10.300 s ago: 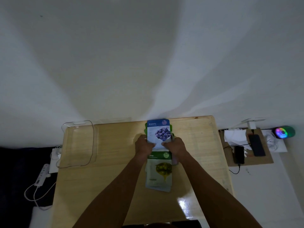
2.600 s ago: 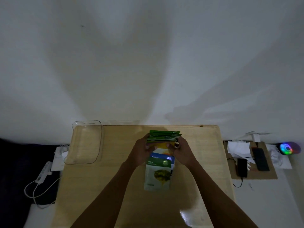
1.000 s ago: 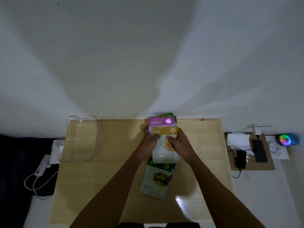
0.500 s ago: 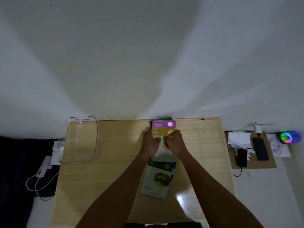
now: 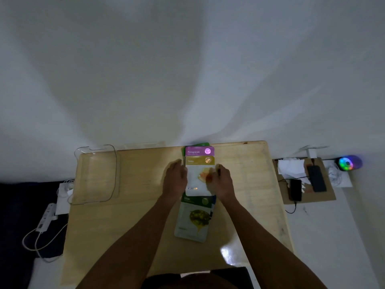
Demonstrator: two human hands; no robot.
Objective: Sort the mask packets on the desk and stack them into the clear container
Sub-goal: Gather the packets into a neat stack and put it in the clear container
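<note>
Both forearms reach up from the bottom edge of the frame and meet at the middle of the wooden desk [image 5: 135, 205]. The left hand [image 5: 174, 180] lies flat, fingers straight and together, pressed against the left edge of the Honey packet [image 5: 199, 178]. The right hand [image 5: 221, 182] sits at the packet's right edge with its fingers curled over the printed face; whether it pinches the packet or only steadies it cannot be told.

Four packets can be counted in the middle of the frame. The Honey packet lies on top of the pile, the purple Pomegranate packet [image 5: 199, 151] shows its header just above it, and a green packet [image 5: 183, 150] peeks out beneath at the pile's upper left. The Olive packet [image 5: 194, 219] lies below the hands, its top edge tucked under the Honey packet.

One clear container [image 5: 94, 174] stands at the desk's upper left corner, well apart from the packets, with nothing visible inside.
</note>
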